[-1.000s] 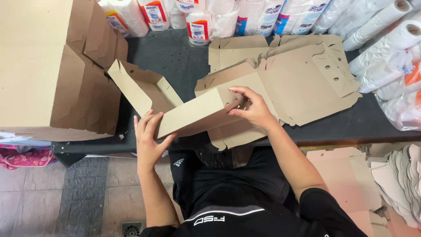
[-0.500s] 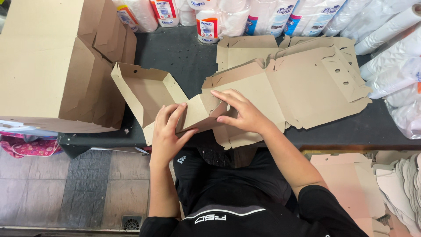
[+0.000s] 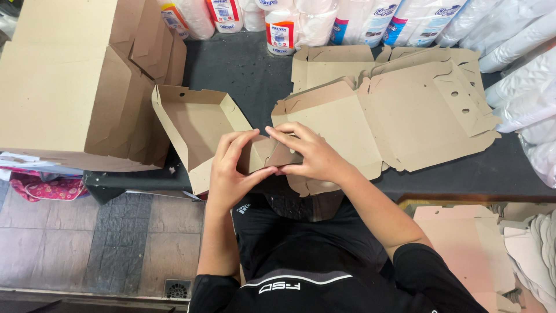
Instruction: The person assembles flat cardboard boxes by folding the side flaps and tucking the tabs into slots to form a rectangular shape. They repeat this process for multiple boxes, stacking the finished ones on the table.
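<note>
A half-folded brown cardboard box [image 3: 194,124] lies on the dark table [image 3: 243,66], its tray open toward me and tilted. My left hand [image 3: 231,168] presses against the box's near right corner, fingers bent over a small side flap [image 3: 263,153]. My right hand [image 3: 310,153] grips the same flap from the other side, fingertips touching those of the left. Both hands pinch the flap where it meets the box wall.
A stack of flat die-cut cardboard blanks [image 3: 394,110] lies to the right. A pile of finished boxes [image 3: 75,93] stands at the left. Wrapped paper rolls [image 3: 359,20] line the table's back and right edge [image 3: 527,75]. More cardboard sheets [image 3: 469,243] lie below right.
The box lid panel has been folded down and the tray now lies open. Both hands have moved together onto the right corner flap.
</note>
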